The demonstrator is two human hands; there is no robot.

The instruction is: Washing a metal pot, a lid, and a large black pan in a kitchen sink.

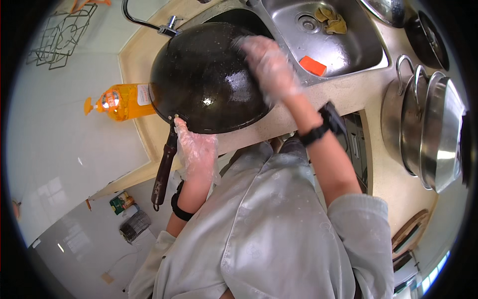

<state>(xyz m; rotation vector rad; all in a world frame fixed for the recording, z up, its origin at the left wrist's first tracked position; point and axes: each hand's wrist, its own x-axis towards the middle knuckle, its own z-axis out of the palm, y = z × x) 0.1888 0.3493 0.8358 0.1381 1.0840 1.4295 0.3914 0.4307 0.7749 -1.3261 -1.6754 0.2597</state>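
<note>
A black wok (pixel 201 78) is tilted over the left basin and the counter's front edge, its rounded underside facing me. My left hand (pixel 197 145), in a clear plastic glove, grips the wok's rim beside its dark brown handle (pixel 163 175), thumb on the outer face. The wok's inside is hidden. Also gloved, my right hand (pixel 270 67) lies curved against the upper right of the underside. It is motion-blurred; a greyish patch shows at its fingertips, too blurred to name. Left of the wok, an orange pump bottle (pixel 129 101) bearing writing is partly covered by it.
The right steel basin (pixel 354 48) contains an orange-red sponge (pixel 313 66) and a yellowish cloth (pixel 332 20) near the drain. A chrome faucet (pixel 170 28) rises behind the wok. Stacked steel pots (pixel 407 123) and a black pan (pixel 425 39) stand to the right. A wire rack (pixel 61 37) hangs upper left.
</note>
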